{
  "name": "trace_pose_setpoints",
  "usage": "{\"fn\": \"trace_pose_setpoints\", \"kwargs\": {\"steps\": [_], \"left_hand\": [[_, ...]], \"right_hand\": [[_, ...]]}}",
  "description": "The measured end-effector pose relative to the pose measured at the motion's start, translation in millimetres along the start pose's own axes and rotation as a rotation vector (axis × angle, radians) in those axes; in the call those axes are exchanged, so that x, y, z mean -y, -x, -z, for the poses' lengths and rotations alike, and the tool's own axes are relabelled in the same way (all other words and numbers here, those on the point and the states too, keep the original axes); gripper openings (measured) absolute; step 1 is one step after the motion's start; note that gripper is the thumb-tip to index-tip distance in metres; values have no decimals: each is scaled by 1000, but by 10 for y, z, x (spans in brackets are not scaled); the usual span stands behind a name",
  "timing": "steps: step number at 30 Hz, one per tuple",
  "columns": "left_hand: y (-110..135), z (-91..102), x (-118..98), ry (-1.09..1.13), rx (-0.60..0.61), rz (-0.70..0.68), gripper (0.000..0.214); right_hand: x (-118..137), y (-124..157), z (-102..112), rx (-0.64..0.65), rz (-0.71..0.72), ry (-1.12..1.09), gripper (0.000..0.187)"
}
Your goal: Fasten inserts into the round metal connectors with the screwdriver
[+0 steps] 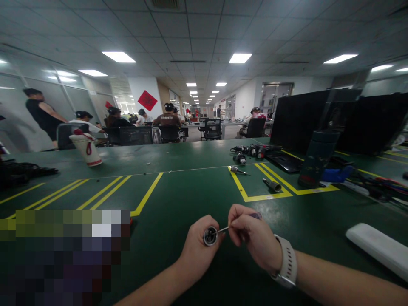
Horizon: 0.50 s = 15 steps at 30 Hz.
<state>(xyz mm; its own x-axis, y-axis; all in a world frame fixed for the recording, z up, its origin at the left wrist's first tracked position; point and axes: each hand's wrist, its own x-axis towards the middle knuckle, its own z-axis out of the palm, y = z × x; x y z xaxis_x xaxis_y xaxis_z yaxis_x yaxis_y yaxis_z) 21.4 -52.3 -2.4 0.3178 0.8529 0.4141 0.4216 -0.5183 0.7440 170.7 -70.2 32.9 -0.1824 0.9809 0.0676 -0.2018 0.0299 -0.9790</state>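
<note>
Right forearm [338,272] nearest | right hand [253,233] — grip pinching thin tool [223,230], shaft toward about 8 o'clock | tip at metal cylinder's [205,240] open mouth — left hand's [196,246] grip wrapped round it, over table [191,191]

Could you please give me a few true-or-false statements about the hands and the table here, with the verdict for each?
1. The left hand holds a round, metal-rimmed cylinder. True.
2. The watch is on the left wrist. False: it is on the right wrist.
3. The right hand holds a thin tool whose shaft points toward the cylinder's open end. True.
4. The white cup stands to the right of the dark bottle. False: it stands far to the bottle's left.
5. A loose metal part lies within a yellow tape outline. True.
6. The table top is white. False: it is green.
</note>
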Motion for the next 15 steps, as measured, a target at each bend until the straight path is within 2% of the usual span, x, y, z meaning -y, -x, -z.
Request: {"fn": "trace_pose_setpoints", "kwargs": {"steps": [6,15], "left_hand": [[0,1,-6,0,-1,14,21],[8,4,-35,-31,16,-30,18]], "right_hand": [[1,3,-7,-18,10,-28,6],[118,46,-3,73,13,58,5]]}}
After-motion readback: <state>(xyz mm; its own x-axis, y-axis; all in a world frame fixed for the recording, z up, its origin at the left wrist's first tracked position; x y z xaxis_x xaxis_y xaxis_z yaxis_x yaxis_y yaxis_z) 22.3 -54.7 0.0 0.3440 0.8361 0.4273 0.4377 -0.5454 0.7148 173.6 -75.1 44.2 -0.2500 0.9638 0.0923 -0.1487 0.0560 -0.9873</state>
